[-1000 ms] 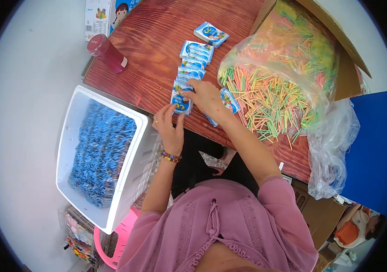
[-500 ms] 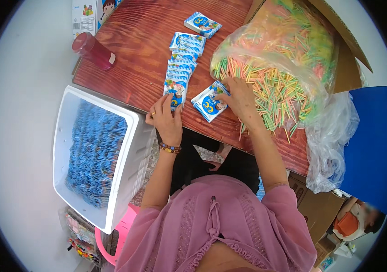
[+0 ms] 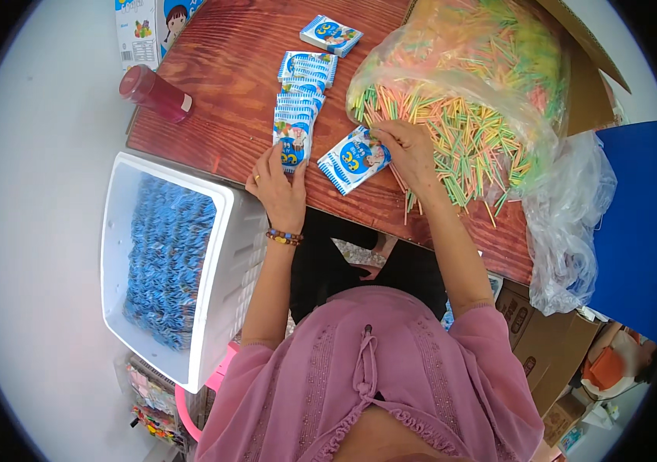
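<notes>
On the red wooden table, a row of overlapping blue-and-white candy packets (image 3: 295, 127) runs away from me. At its near end rests my left hand (image 3: 281, 192), fingers apart and touching the lowest packet's edges. My right hand (image 3: 409, 154) pinches the upper right corner of a packet (image 3: 354, 159) lying tilted beside the row; the tips of its fingers are partly hidden. Beyond the row sits a small stack of like packets (image 3: 331, 35). Just right of my right hand, a clear plastic bag (image 3: 452, 81) spills many thin coloured sticks (image 3: 459, 150) onto the table.
A white bin (image 3: 224, 208) full of blue packets (image 3: 170, 262) stands left of the table (image 3: 221, 100). A pink-red bottle (image 3: 157, 94) and a printed box (image 3: 140, 35) are at the far left. Cardboard (image 3: 590, 38) and a blue panel (image 3: 636, 223) border the right.
My right hand and its packet have shifted slightly, and the packet is turned a little. My left hand stays at the row's near end. The whole view has shifted a little.
</notes>
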Demonstrator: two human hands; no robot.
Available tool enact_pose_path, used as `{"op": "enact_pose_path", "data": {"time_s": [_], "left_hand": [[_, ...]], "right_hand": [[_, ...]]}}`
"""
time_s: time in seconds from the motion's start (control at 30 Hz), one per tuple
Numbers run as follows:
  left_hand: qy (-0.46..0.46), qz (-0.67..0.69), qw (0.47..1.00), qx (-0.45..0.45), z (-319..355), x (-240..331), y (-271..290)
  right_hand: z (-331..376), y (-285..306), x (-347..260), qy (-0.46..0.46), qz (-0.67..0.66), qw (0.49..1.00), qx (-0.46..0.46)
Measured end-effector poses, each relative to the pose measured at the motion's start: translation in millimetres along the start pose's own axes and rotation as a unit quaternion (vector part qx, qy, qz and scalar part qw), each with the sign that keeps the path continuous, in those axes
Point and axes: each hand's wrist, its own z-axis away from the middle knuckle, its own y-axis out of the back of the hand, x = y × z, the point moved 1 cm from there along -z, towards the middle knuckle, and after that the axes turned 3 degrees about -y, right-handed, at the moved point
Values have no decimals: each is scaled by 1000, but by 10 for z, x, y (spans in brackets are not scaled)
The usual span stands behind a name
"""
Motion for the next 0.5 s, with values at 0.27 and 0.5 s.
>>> {"op": "enact_pose_path", "data": {"time_s": [0.27, 0.5], "left_hand": [[22, 205, 979, 2, 9, 232, 210], [254, 597, 743, -162, -38, 739, 4]], "right_hand": [[134, 174, -10, -199, -352, 914, 20], [388, 197, -214, -179, -451, 874, 28]]}}
